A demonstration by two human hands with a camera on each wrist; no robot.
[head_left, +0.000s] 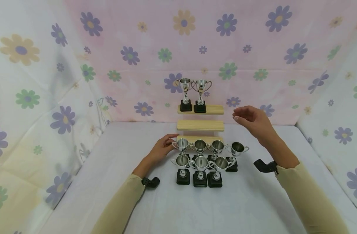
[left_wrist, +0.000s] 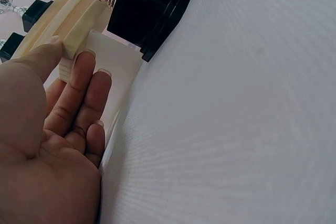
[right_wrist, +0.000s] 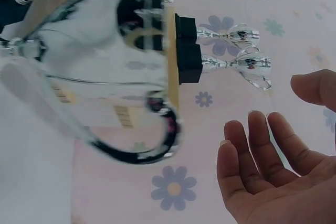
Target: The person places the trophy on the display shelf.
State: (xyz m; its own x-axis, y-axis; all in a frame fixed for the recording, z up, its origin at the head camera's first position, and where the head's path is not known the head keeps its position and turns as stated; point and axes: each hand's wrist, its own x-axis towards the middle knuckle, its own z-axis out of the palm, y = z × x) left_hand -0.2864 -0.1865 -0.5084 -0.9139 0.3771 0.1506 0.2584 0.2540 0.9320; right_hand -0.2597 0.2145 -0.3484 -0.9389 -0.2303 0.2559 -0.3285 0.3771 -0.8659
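Note:
A three-step wooden stand (head_left: 200, 125) sits at the back of the table. On its top step stand two silver trophies (head_left: 193, 92) with black bases, which also show sideways in the right wrist view (right_wrist: 231, 51). Several more silver trophies (head_left: 207, 162) stand in two rows on the table before the stand. My left hand (head_left: 169, 141) lies by the left end of the lowest step, next to the back row's leftmost trophy (head_left: 182, 145). Its straight fingers (left_wrist: 86, 80) touch the stand's end (left_wrist: 79, 22). My right hand (head_left: 242, 116) hangs empty in the air to the right of the top step, fingers relaxed (right_wrist: 273, 129).
Flowered cloth (head_left: 131, 55) walls the table in at the back and both sides. A white cover (head_left: 225, 208) lies over the table. A blurred trophy cup (right_wrist: 105, 82) hangs very close to the right wrist camera.

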